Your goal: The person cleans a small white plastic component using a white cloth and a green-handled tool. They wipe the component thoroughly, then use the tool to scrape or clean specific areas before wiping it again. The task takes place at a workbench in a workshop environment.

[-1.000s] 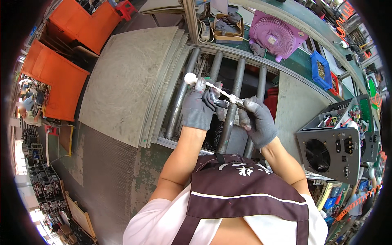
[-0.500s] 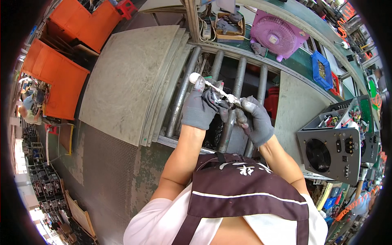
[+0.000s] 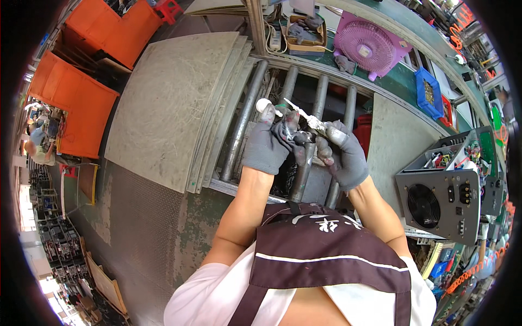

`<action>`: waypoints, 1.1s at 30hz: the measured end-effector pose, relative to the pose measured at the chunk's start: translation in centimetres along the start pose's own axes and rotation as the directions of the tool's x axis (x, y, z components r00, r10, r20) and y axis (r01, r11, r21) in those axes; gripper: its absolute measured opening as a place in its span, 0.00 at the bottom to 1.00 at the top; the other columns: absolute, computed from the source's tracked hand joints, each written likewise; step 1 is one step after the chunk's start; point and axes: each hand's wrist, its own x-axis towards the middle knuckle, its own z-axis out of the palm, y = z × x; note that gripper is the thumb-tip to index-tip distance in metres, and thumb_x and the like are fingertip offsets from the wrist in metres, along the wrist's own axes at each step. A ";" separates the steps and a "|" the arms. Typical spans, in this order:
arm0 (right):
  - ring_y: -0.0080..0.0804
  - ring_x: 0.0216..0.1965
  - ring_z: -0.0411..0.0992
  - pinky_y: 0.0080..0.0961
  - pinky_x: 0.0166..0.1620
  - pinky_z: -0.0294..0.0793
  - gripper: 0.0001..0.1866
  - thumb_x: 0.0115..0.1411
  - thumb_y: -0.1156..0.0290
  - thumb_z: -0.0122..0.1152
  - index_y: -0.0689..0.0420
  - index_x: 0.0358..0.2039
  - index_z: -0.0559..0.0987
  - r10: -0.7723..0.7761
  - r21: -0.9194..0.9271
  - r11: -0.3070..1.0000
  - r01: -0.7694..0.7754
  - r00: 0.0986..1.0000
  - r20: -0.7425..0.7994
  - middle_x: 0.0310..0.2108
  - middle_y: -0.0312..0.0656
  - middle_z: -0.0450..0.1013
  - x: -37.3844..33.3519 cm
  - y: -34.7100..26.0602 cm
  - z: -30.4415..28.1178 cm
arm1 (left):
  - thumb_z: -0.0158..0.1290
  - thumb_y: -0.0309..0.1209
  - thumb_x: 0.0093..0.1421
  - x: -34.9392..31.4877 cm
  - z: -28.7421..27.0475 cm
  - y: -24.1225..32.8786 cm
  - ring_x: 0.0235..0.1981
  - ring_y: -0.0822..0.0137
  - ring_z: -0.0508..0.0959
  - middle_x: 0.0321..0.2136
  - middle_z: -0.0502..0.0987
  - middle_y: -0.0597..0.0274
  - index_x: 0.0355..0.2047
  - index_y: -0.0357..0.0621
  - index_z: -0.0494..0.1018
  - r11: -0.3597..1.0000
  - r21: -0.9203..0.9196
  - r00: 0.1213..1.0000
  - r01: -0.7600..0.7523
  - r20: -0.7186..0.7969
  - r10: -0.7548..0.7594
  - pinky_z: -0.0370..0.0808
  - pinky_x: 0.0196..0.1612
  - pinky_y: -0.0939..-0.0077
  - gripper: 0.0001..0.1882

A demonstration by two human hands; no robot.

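Both my hands wear grey, stained gloves and are raised over a roller conveyor (image 3: 309,163). My left hand (image 3: 268,138) is closed, its thumb against a small white piece with a round, disc-like end (image 3: 263,104) and a short stem. Dark, crumpled material lies about the left fingers; I cannot make out what it is. My right hand (image 3: 345,151) pinches a thin white stick (image 3: 298,110), thickly smeared with white, lumpy matter near the fingers. The stick's thin tip points up and left, apart from the round piece.
A stack of flat grey boards (image 3: 168,103) stands left of the rollers. Beyond them are a purple fan (image 3: 367,48), a box of grey gloves (image 3: 304,35) and a blue bin (image 3: 428,93) of small parts. A grey equipment case (image 3: 437,204) is at right.
The white stick has come apart from the round-ended piece. Its tip now points more upward, and my right hand has turned slightly and shifted right. My left hand has barely moved.
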 end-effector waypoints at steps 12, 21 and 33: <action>0.20 0.14 0.60 0.15 0.18 0.58 0.09 0.62 0.66 0.51 0.59 0.34 0.69 -0.027 -0.059 0.998 0.019 0.989 -0.147 0.18 0.38 0.67 -1.5 -1.3 0.6 | 0.45 0.42 0.65 0.4 -2.6 1.4 0.34 0.56 0.78 0.32 0.78 0.55 0.36 0.45 0.73 0.989 0.091 0.990 0.116 0.069 -0.122 0.77 0.38 0.54 0.15; 0.19 0.16 0.63 0.14 0.19 0.62 0.08 0.60 0.70 0.54 0.61 0.37 0.72 -0.124 -0.233 0.971 0.049 0.938 -0.323 0.21 0.39 0.69 -2.6 0.9 -1.1 | 0.48 0.41 0.63 -1.1 -6.0 -0.5 0.27 0.60 0.79 0.30 0.78 0.51 0.40 0.37 0.72 0.888 0.459 0.997 -0.034 0.080 -0.004 0.79 0.27 0.64 0.18; 0.15 0.20 0.61 0.14 0.22 0.60 0.09 0.59 0.71 0.55 0.60 0.39 0.74 -0.331 -0.582 0.809 0.081 0.881 -0.338 0.22 0.33 0.69 -4.8 1.9 -1.3 | 0.56 0.40 0.56 -2.5 -12.6 -2.1 0.42 0.55 0.73 0.38 0.76 0.56 0.32 0.44 0.79 -0.509 0.770 0.756 -0.384 0.579 0.306 0.68 0.43 0.61 0.13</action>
